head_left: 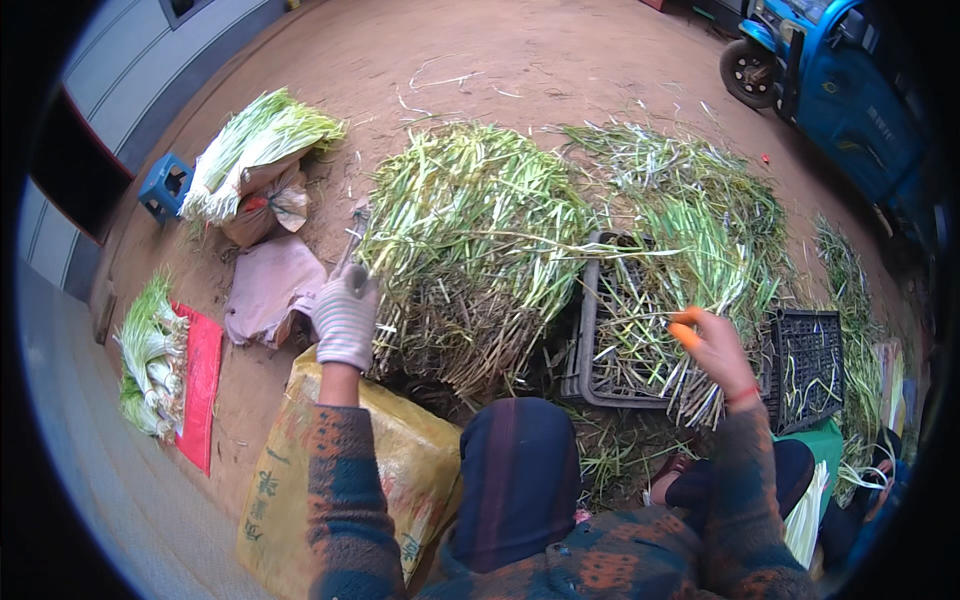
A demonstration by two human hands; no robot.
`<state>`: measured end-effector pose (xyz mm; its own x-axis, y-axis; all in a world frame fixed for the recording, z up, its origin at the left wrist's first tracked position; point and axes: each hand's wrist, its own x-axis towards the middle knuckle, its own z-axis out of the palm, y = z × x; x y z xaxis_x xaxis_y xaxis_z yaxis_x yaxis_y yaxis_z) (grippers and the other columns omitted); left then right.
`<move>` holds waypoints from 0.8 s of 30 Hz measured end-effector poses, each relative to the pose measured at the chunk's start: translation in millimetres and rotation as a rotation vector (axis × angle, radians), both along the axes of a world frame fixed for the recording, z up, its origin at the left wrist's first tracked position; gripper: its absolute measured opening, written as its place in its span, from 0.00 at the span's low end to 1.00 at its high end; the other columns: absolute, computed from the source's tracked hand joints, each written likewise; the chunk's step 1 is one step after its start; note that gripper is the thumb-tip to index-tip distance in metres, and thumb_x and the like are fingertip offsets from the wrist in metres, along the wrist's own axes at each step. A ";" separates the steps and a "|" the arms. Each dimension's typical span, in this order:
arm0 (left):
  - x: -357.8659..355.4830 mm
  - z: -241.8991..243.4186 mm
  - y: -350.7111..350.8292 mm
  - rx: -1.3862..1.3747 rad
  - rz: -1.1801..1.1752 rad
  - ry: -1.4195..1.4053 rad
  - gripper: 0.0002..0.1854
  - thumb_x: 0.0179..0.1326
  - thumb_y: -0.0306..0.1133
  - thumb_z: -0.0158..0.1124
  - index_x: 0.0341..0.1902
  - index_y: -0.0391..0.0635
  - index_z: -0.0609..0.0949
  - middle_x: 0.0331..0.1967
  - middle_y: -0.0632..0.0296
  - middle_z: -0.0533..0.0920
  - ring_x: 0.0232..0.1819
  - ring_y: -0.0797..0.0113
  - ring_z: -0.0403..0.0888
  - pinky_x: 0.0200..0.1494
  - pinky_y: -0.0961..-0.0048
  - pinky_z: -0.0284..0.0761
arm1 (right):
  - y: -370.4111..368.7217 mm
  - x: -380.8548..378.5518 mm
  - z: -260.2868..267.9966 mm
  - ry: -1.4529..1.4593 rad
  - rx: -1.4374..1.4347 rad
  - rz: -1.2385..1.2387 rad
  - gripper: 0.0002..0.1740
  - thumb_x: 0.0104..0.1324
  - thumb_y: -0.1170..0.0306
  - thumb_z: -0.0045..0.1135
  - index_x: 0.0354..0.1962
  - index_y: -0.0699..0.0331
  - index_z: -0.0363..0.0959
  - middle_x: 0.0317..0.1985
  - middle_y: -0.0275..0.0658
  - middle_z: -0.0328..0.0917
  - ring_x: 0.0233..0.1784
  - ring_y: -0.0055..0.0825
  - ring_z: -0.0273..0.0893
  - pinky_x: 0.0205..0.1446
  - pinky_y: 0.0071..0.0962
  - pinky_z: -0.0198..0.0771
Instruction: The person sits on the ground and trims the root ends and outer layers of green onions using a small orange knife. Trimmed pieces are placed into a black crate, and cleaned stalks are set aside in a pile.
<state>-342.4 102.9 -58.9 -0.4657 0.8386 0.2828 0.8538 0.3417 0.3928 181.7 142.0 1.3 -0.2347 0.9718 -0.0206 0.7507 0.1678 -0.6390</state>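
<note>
My left hand, in a striped knit glove, is at the left edge of a large heap of green and dried stalks; whether its fingers hold anything is unclear. My right hand is bare but for orange covers on the thumb and a finger. It hovers over a black plastic crate strewn with stalks, and its grip is hard to make out. Long thin stalks stretch from the heap across to the crate. Under the right hand lie the cut ends of a stalk bundle.
Pale-stemmed greens lie on a sack by a blue plastic stool. More greens rest beside a red sheet. A yellow woven sack is near my knee. Another person is at lower right; a blue three-wheeler stands beyond.
</note>
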 end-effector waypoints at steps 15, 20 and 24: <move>-21.0 77.8 -56.4 0.430 -0.052 -1.332 0.06 0.69 0.35 0.60 0.36 0.48 0.79 0.22 0.73 0.75 0.18 0.84 0.68 0.20 0.86 0.61 | 109.1 -165.3 -112.5 -0.442 0.297 0.256 0.13 0.64 0.63 0.63 0.45 0.54 0.80 0.38 0.42 0.83 0.41 0.44 0.83 0.43 0.43 0.78; -16.1 96.1 -60.5 0.598 -0.041 -1.594 0.09 0.70 0.41 0.60 0.35 0.51 0.79 0.21 0.74 0.73 0.16 0.82 0.61 0.18 0.83 0.52 | 89.7 -125.2 -55.4 -0.291 0.533 0.257 0.07 0.65 0.66 0.62 0.41 0.53 0.81 0.34 0.36 0.81 0.38 0.37 0.83 0.40 0.36 0.79; 2.8 123.0 -51.9 0.577 -0.357 -1.697 0.10 0.72 0.42 0.58 0.38 0.50 0.79 0.24 0.73 0.74 0.17 0.82 0.61 0.18 0.83 0.52 | 66.5 -70.2 13.2 -0.236 0.594 0.231 0.10 0.64 0.73 0.63 0.43 0.58 0.82 0.39 0.38 0.82 0.38 0.38 0.83 0.40 0.34 0.78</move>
<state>-339.5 51.0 64.1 -0.3653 0.9309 0.0059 -0.5546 -0.2227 0.8017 111.5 208.4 14.5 -0.4927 0.7595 0.4248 0.7615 0.6126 -0.2119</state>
